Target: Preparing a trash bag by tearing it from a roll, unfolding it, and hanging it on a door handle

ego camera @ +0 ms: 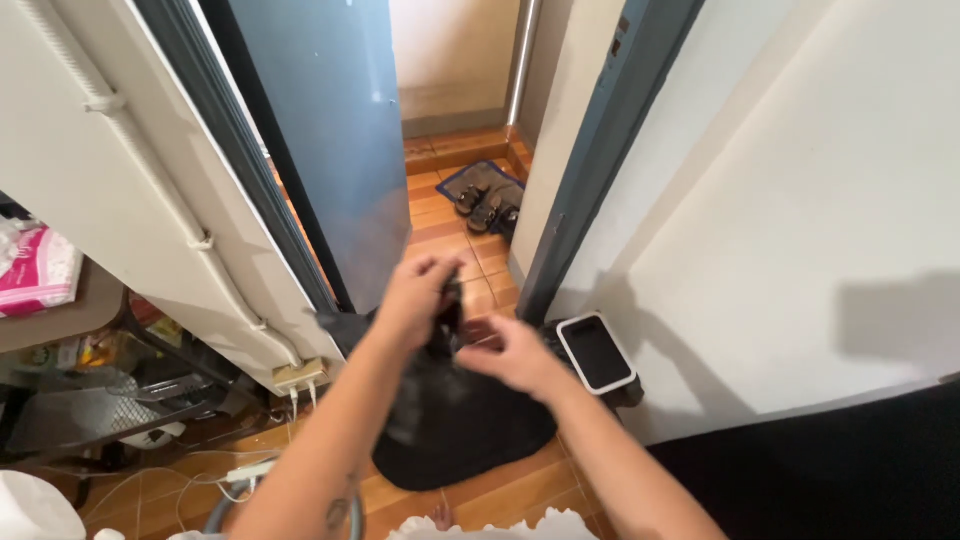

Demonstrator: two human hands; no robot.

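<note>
A full black plastic bag (460,430) stands on the wooden floor in front of an open doorway. My left hand (415,300) grips the gathered top of the bag, fingers closed around the black plastic. My right hand (510,352) is just to the right of it, fingers pinching another part of the bag's neck. Both forearms reach in from the bottom of the view. The bag's mouth is hidden between my hands.
A blue-grey door (320,130) stands open to the left. A small black bin with a white rim (598,352) sits by the door frame. Dark sandals (487,205) rest on a mat outside. A shelf with clutter, a power strip (250,468) and cables lie at left.
</note>
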